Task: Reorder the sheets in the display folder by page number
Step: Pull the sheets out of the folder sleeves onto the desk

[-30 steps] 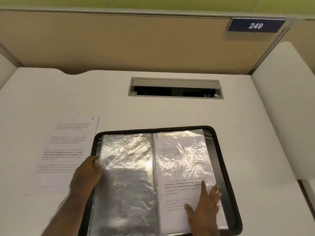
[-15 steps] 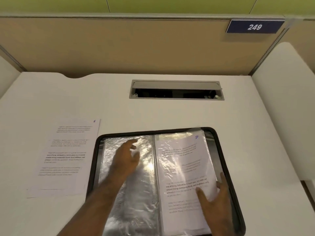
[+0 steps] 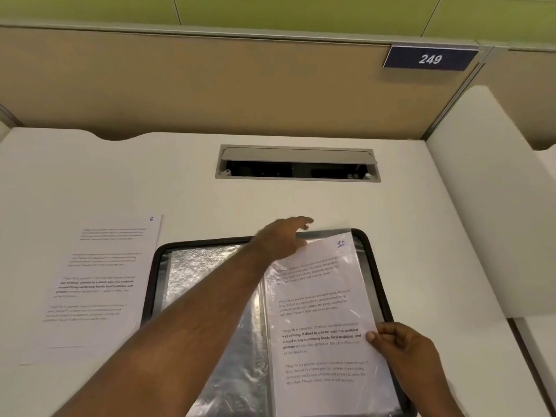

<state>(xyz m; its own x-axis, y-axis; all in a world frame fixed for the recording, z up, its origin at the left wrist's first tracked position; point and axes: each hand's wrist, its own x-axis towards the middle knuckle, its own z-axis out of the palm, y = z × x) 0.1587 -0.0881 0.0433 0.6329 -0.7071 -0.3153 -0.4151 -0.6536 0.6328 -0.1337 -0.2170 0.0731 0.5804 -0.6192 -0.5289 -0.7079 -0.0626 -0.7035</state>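
Observation:
A black display folder [image 3: 373, 266] lies open on the white desk. Its left sleeve [image 3: 195, 278] is clear and empty. The right sleeve holds a printed sheet [image 3: 319, 320] with a blue handwritten 10 at its top right corner. My left hand [image 3: 282, 239] reaches across to the top edge of that right sleeve, fingers at the sleeve's opening. My right hand [image 3: 400, 347] pinches the sleeve's right edge, thumb on top. A loose printed sheet [image 3: 99, 284] with a blue handwritten number lies on the desk left of the folder.
A grey cable hatch [image 3: 298, 162] is set into the desk behind the folder. A tan partition with a blue sign reading 249 [image 3: 430, 58] stands at the back. A white side panel [image 3: 481, 206] borders the desk at the right.
My left hand moved from the folder's left edge across the empty sleeve to the top of the right sleeve. My right hand slid from lying flat on the sheet to pinching its right edge.

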